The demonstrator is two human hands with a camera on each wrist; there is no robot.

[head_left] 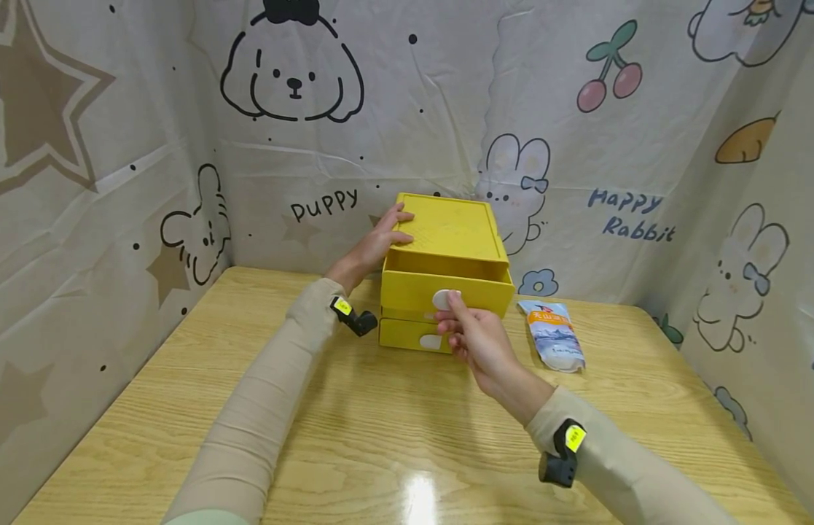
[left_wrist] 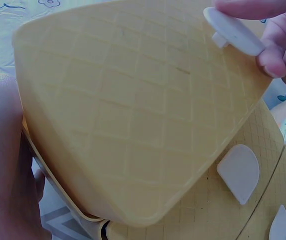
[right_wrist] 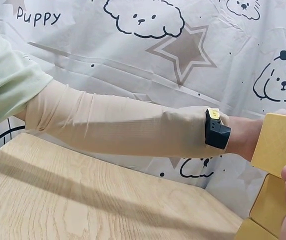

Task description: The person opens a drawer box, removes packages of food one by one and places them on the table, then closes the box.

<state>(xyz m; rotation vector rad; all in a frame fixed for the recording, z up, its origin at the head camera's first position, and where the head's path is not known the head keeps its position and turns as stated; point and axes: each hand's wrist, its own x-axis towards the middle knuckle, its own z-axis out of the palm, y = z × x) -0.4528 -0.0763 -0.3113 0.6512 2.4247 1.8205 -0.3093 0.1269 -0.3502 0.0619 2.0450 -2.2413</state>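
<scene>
Chest: the yellow chest (head_left: 451, 226) stands on the wooden table (head_left: 354, 437), near its back edge and in front of the backdrop (head_left: 413, 131).
Top drawer: the top drawer (head_left: 407, 292) sticks out partway, so a strip of its inside shows below the chest's lid. I cannot tell what it holds.
Knob: the white knob (head_left: 441, 299) sits on that drawer's front, within the right hand's fingers.
Right hand: the right hand (head_left: 479, 339) pinches the knob — thumb on its face, the other fingers curled in close to it.
Left hand: the left hand (head_left: 379, 237) rests at the chest's upper left edge, fingers loosely bent and spread apart, their tips on the lid; it touches the chest without closing round it.
Lower drawer: the lower drawer (head_left: 400, 333) lies directly under the top one, with its own white tab (head_left: 430, 341). The left wrist view shows one more tab (left_wrist: 281, 224) further down.
Packet: a blue, white and orange packet (head_left: 554, 337) lies on the table to the right of the chest — near it, but apart.
Sleeves: beige, each with a small black camera at the wrist.
Backdrop: pale cloth printed with puppies, rabbits, stars and cherries.
</scene>
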